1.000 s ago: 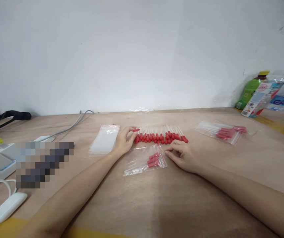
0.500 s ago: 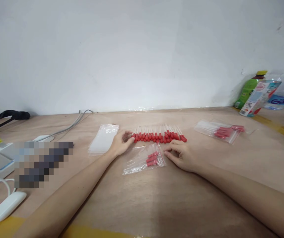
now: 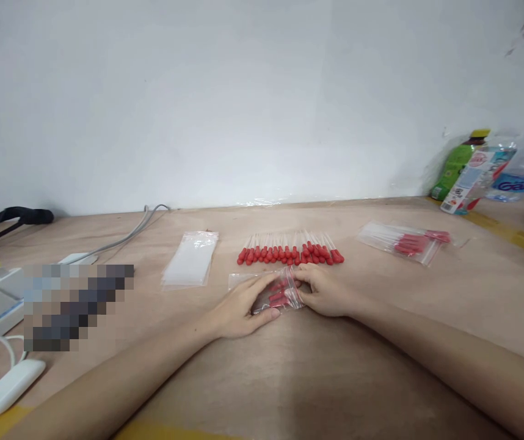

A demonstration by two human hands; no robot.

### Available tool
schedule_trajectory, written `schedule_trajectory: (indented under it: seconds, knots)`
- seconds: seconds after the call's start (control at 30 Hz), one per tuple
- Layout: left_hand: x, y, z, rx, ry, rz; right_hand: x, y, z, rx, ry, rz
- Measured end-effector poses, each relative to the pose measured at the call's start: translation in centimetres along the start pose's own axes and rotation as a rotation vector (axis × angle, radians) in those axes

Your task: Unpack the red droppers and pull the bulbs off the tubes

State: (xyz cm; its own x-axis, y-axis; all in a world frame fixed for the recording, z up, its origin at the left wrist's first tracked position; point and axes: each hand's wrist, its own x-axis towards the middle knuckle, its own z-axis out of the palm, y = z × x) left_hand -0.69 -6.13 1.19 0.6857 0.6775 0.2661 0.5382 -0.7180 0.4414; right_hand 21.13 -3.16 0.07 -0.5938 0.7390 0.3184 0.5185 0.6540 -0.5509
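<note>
Red-bulbed droppers mark how far the packing stands. One filled bag [image 3: 403,242] lies sealed well off to the right on the tan surface [image 3: 289,379], and a second, small bag [image 3: 275,294] with a few droppers inside sits between the two hands near the middle. Just beyond it a long row of loose droppers [image 3: 290,251] waits unbagged, bulbs toward the person. A stack of empty bags [image 3: 191,264] lies to the left of that row. By that reckoning only a small share looks done and most of the row is left. The left hand [image 3: 242,308] lies flat on the small bag, its fingers [image 3: 262,286] stretched out and spread over the plastic, pressing it to the surface rather than gripping it, the thumb along the near edge. The right hand [image 3: 327,294] meets the bag at its right end, its fingers [image 3: 299,282] curled in and closed on the bag's mouth. Whether the seal there is pressed shut cannot be told, since the plastic is clear and partly covered. Drink bottles [image 3: 486,168] lean against the wall at far right, and a grey cable [image 3: 129,235] runs off to the left.
</note>
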Motion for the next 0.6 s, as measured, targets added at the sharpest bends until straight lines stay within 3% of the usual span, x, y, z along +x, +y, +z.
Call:
schedule_trajectory:
  seconds: [0.27, 0.5, 0.6]
  knots:
    - [0.4, -0.2, 0.0, -0.036, 0.003, -0.06, -0.4, -0.5, -0.6, 0.217, -0.13, -0.049]
    - [0.9, -0.5, 0.0, -0.065, -0.014, -0.026, -0.3, -1.2, -0.2, 0.072, -0.063, 0.053]
    - [0.9, -0.5, 0.0, -0.062, -0.024, -0.007, -0.5, -1.3, -0.3, 0.105, -0.033, 0.064]
